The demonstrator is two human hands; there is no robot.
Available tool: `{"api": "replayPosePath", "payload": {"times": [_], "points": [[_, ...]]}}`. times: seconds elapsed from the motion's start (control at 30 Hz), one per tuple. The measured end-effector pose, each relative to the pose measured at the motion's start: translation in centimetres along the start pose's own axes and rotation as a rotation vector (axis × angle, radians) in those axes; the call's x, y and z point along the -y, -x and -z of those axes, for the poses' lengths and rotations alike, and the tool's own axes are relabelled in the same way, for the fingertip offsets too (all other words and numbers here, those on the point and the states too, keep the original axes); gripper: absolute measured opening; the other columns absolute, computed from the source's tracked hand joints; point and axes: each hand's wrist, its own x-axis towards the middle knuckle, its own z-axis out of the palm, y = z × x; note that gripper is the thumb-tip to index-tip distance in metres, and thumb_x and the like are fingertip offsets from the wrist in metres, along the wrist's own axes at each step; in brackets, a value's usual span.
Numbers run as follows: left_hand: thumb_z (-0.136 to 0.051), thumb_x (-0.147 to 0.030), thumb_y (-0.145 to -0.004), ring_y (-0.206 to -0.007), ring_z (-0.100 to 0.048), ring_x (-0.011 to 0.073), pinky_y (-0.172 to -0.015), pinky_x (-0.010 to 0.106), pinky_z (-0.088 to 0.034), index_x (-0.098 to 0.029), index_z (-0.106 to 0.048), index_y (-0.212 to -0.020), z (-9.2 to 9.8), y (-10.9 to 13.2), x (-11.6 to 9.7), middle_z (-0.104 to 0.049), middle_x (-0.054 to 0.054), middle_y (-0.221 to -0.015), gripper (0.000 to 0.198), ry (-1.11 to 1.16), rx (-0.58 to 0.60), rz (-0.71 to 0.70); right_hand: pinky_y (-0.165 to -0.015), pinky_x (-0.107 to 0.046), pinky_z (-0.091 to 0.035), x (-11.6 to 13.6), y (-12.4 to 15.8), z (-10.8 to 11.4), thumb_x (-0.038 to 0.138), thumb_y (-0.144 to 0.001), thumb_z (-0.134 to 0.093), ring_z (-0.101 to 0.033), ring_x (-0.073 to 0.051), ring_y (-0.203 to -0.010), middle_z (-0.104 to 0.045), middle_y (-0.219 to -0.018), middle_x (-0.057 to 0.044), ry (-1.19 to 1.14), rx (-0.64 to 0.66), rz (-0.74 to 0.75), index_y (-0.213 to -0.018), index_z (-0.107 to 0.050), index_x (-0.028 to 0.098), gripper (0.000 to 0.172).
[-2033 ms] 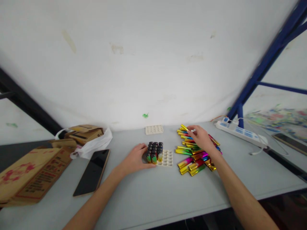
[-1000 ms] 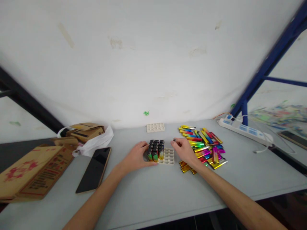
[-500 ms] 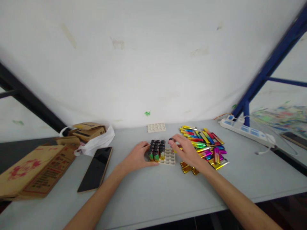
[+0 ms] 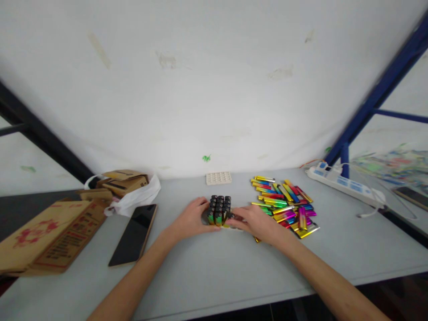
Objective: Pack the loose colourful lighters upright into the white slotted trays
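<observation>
Several lighters (image 4: pixel 219 206) with black tops and shiny coloured bodies stand upright in rows in a pale tray with cells (image 4: pixel 236 229). My left hand (image 4: pixel 192 218) curves around the tray's left side, thumb along the front edge and fingers behind. Over the tray's right part, my right hand (image 4: pixel 252 221) pinches a lighter with a dark top (image 4: pixel 230 216), next to the standing rows. Its fingers cover most of that lighter and the cells beneath. To the right of this hand lies a loose pile of metallic lighters (image 4: pixel 284 196) in gold, red, blue, green and purple.
A second pale tray (image 4: pixel 218 178) lies near the wall. A phone (image 4: pixel 133 235), a white bag (image 4: pixel 138 198) and cardboard boxes (image 4: pixel 63 236) are on the left. At the right back runs a white power strip (image 4: pixel 346 183) with cables.
My right hand has come down and closer to the rows, bringing the lighter to the tray's right part. My left hand stays at the tray's left side.
</observation>
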Motion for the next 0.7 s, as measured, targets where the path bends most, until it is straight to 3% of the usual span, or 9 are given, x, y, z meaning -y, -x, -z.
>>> {"api": "replayPosePath", "payload": {"times": [0.13,0.3,0.4,0.5,0.6,0.7], "points": [[-0.094,-0.065,-0.07,-0.111,-0.069,0.0339,-0.104,0.047,-0.057,-0.022,-0.076,-0.111,0.1,-0.1,-0.1,-0.071,0.01,-0.119,0.062,0.013,0.017,0.011,-0.062,-0.029,-0.034,0.9,-0.4,-0.9,0.043,-0.111,-0.063,-0.074,-0.022,-0.071,-0.082,-0.089,-0.011,0.19,0.025,-0.036,-0.101,-0.075,0.017,0.03],[-0.092,-0.065,-0.072,-0.112,-0.07,0.0344,-0.102,0.047,-0.057,-0.022,-0.076,-0.111,0.1,-0.1,0.0,-0.072,0.01,-0.118,0.06,0.003,0.017,0.01,-0.061,-0.029,-0.035,0.1,-0.4,-0.5,0.055,-0.109,-0.061,-0.069,-0.02,-0.063,-0.078,-0.074,-0.007,0.25,0.005,-0.109,-0.083,-0.074,0.02,0.046],[-0.091,-0.068,-0.071,-0.111,-0.07,0.0346,-0.101,0.047,-0.058,-0.023,-0.076,-0.109,0.0,-0.1,0.2,-0.072,0.01,-0.117,0.061,-0.008,-0.001,0.005,-0.069,-0.03,-0.044,-2.9,-0.1,1.1,0.047,-0.115,-0.051,-0.071,-0.022,-0.071,-0.077,-0.077,-0.007,0.245,-0.146,-0.192,-0.085,-0.073,0.02,0.046],[-0.091,-0.068,-0.071,-0.111,-0.07,0.035,-0.102,0.048,-0.059,-0.022,-0.075,-0.108,-0.1,-0.1,0.2,-0.072,0.011,-0.118,0.06,-0.019,0.008,0.008,-0.09,-0.035,-0.053,-7.4,0.3,2.8,0.031,-0.114,-0.048,-0.076,-0.027,-0.1,-0.081,-0.11,-0.015,0.298,-0.337,-0.326,-0.109,-0.076,0.018,0.031],[-0.09,-0.068,-0.073,-0.111,-0.07,0.0346,-0.101,0.049,-0.06,-0.022,-0.075,-0.107,0.0,-0.2,0.2,-0.072,0.011,-0.118,0.059,-0.02,0.012,0.006,-0.112,-0.04,-0.051,-11.4,0.6,3.8,0.02,-0.109,-0.05,-0.07,-0.03,-0.127,-0.075,-0.137,-0.02,0.372,-0.341,-0.45,-0.134,-0.071,0.013,0.033],[-0.09,-0.068,-0.073,-0.111,-0.071,0.0345,-0.102,0.049,-0.06,-0.024,-0.075,-0.107,-0.1,-0.2,0.2,-0.072,0.011,-0.119,0.058,-0.018,-0.001,-0.006,-0.117,-0.04,-0.048,-13.6,0.8,4.2,0.015,-0.107,-0.049,-0.069,-0.03,-0.131,-0.073,-0.142,-0.021,0.409,-0.22,-0.535,-0.14,-0.068,0.012,0.038]]}}
